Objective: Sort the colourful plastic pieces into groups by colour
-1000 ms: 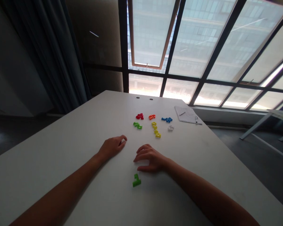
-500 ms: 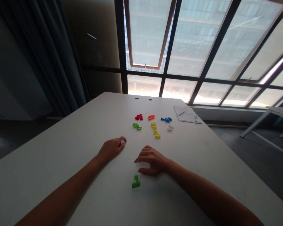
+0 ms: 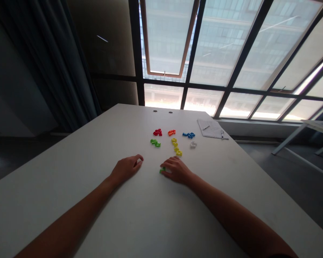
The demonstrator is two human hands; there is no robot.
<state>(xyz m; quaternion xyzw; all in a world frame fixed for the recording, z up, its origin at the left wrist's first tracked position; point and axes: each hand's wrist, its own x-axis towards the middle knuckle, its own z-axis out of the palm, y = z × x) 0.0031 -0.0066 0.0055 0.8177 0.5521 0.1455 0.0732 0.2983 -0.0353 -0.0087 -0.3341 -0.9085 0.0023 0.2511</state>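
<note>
My right hand (image 3: pixel 176 170) is closed on a green plastic block (image 3: pixel 162 170), held between thumb and fingers at the table surface. Part of that block is hidden by the fingers. Just beyond this hand lies a row of yellow blocks (image 3: pixel 174 144). My left hand (image 3: pixel 127 167) rests on the white table (image 3: pixel 118 218), loosely curled, with a small gap between thumb and forefinger and nothing held. More green blocks (image 3: pixel 155 143) lie ahead, between the two hands.
Farther back are red blocks (image 3: pixel 157 132), orange blocks (image 3: pixel 171 132), blue blocks (image 3: pixel 188 135) and a white piece (image 3: pixel 193 144). Paper sheets (image 3: pixel 211 128) with pens lie by the right edge. Two dark round holes sit at the far edge, before the windows.
My right hand has taken hold of the green block that lay near me and moved it away from me across the table. My left hand has stayed in place.
</note>
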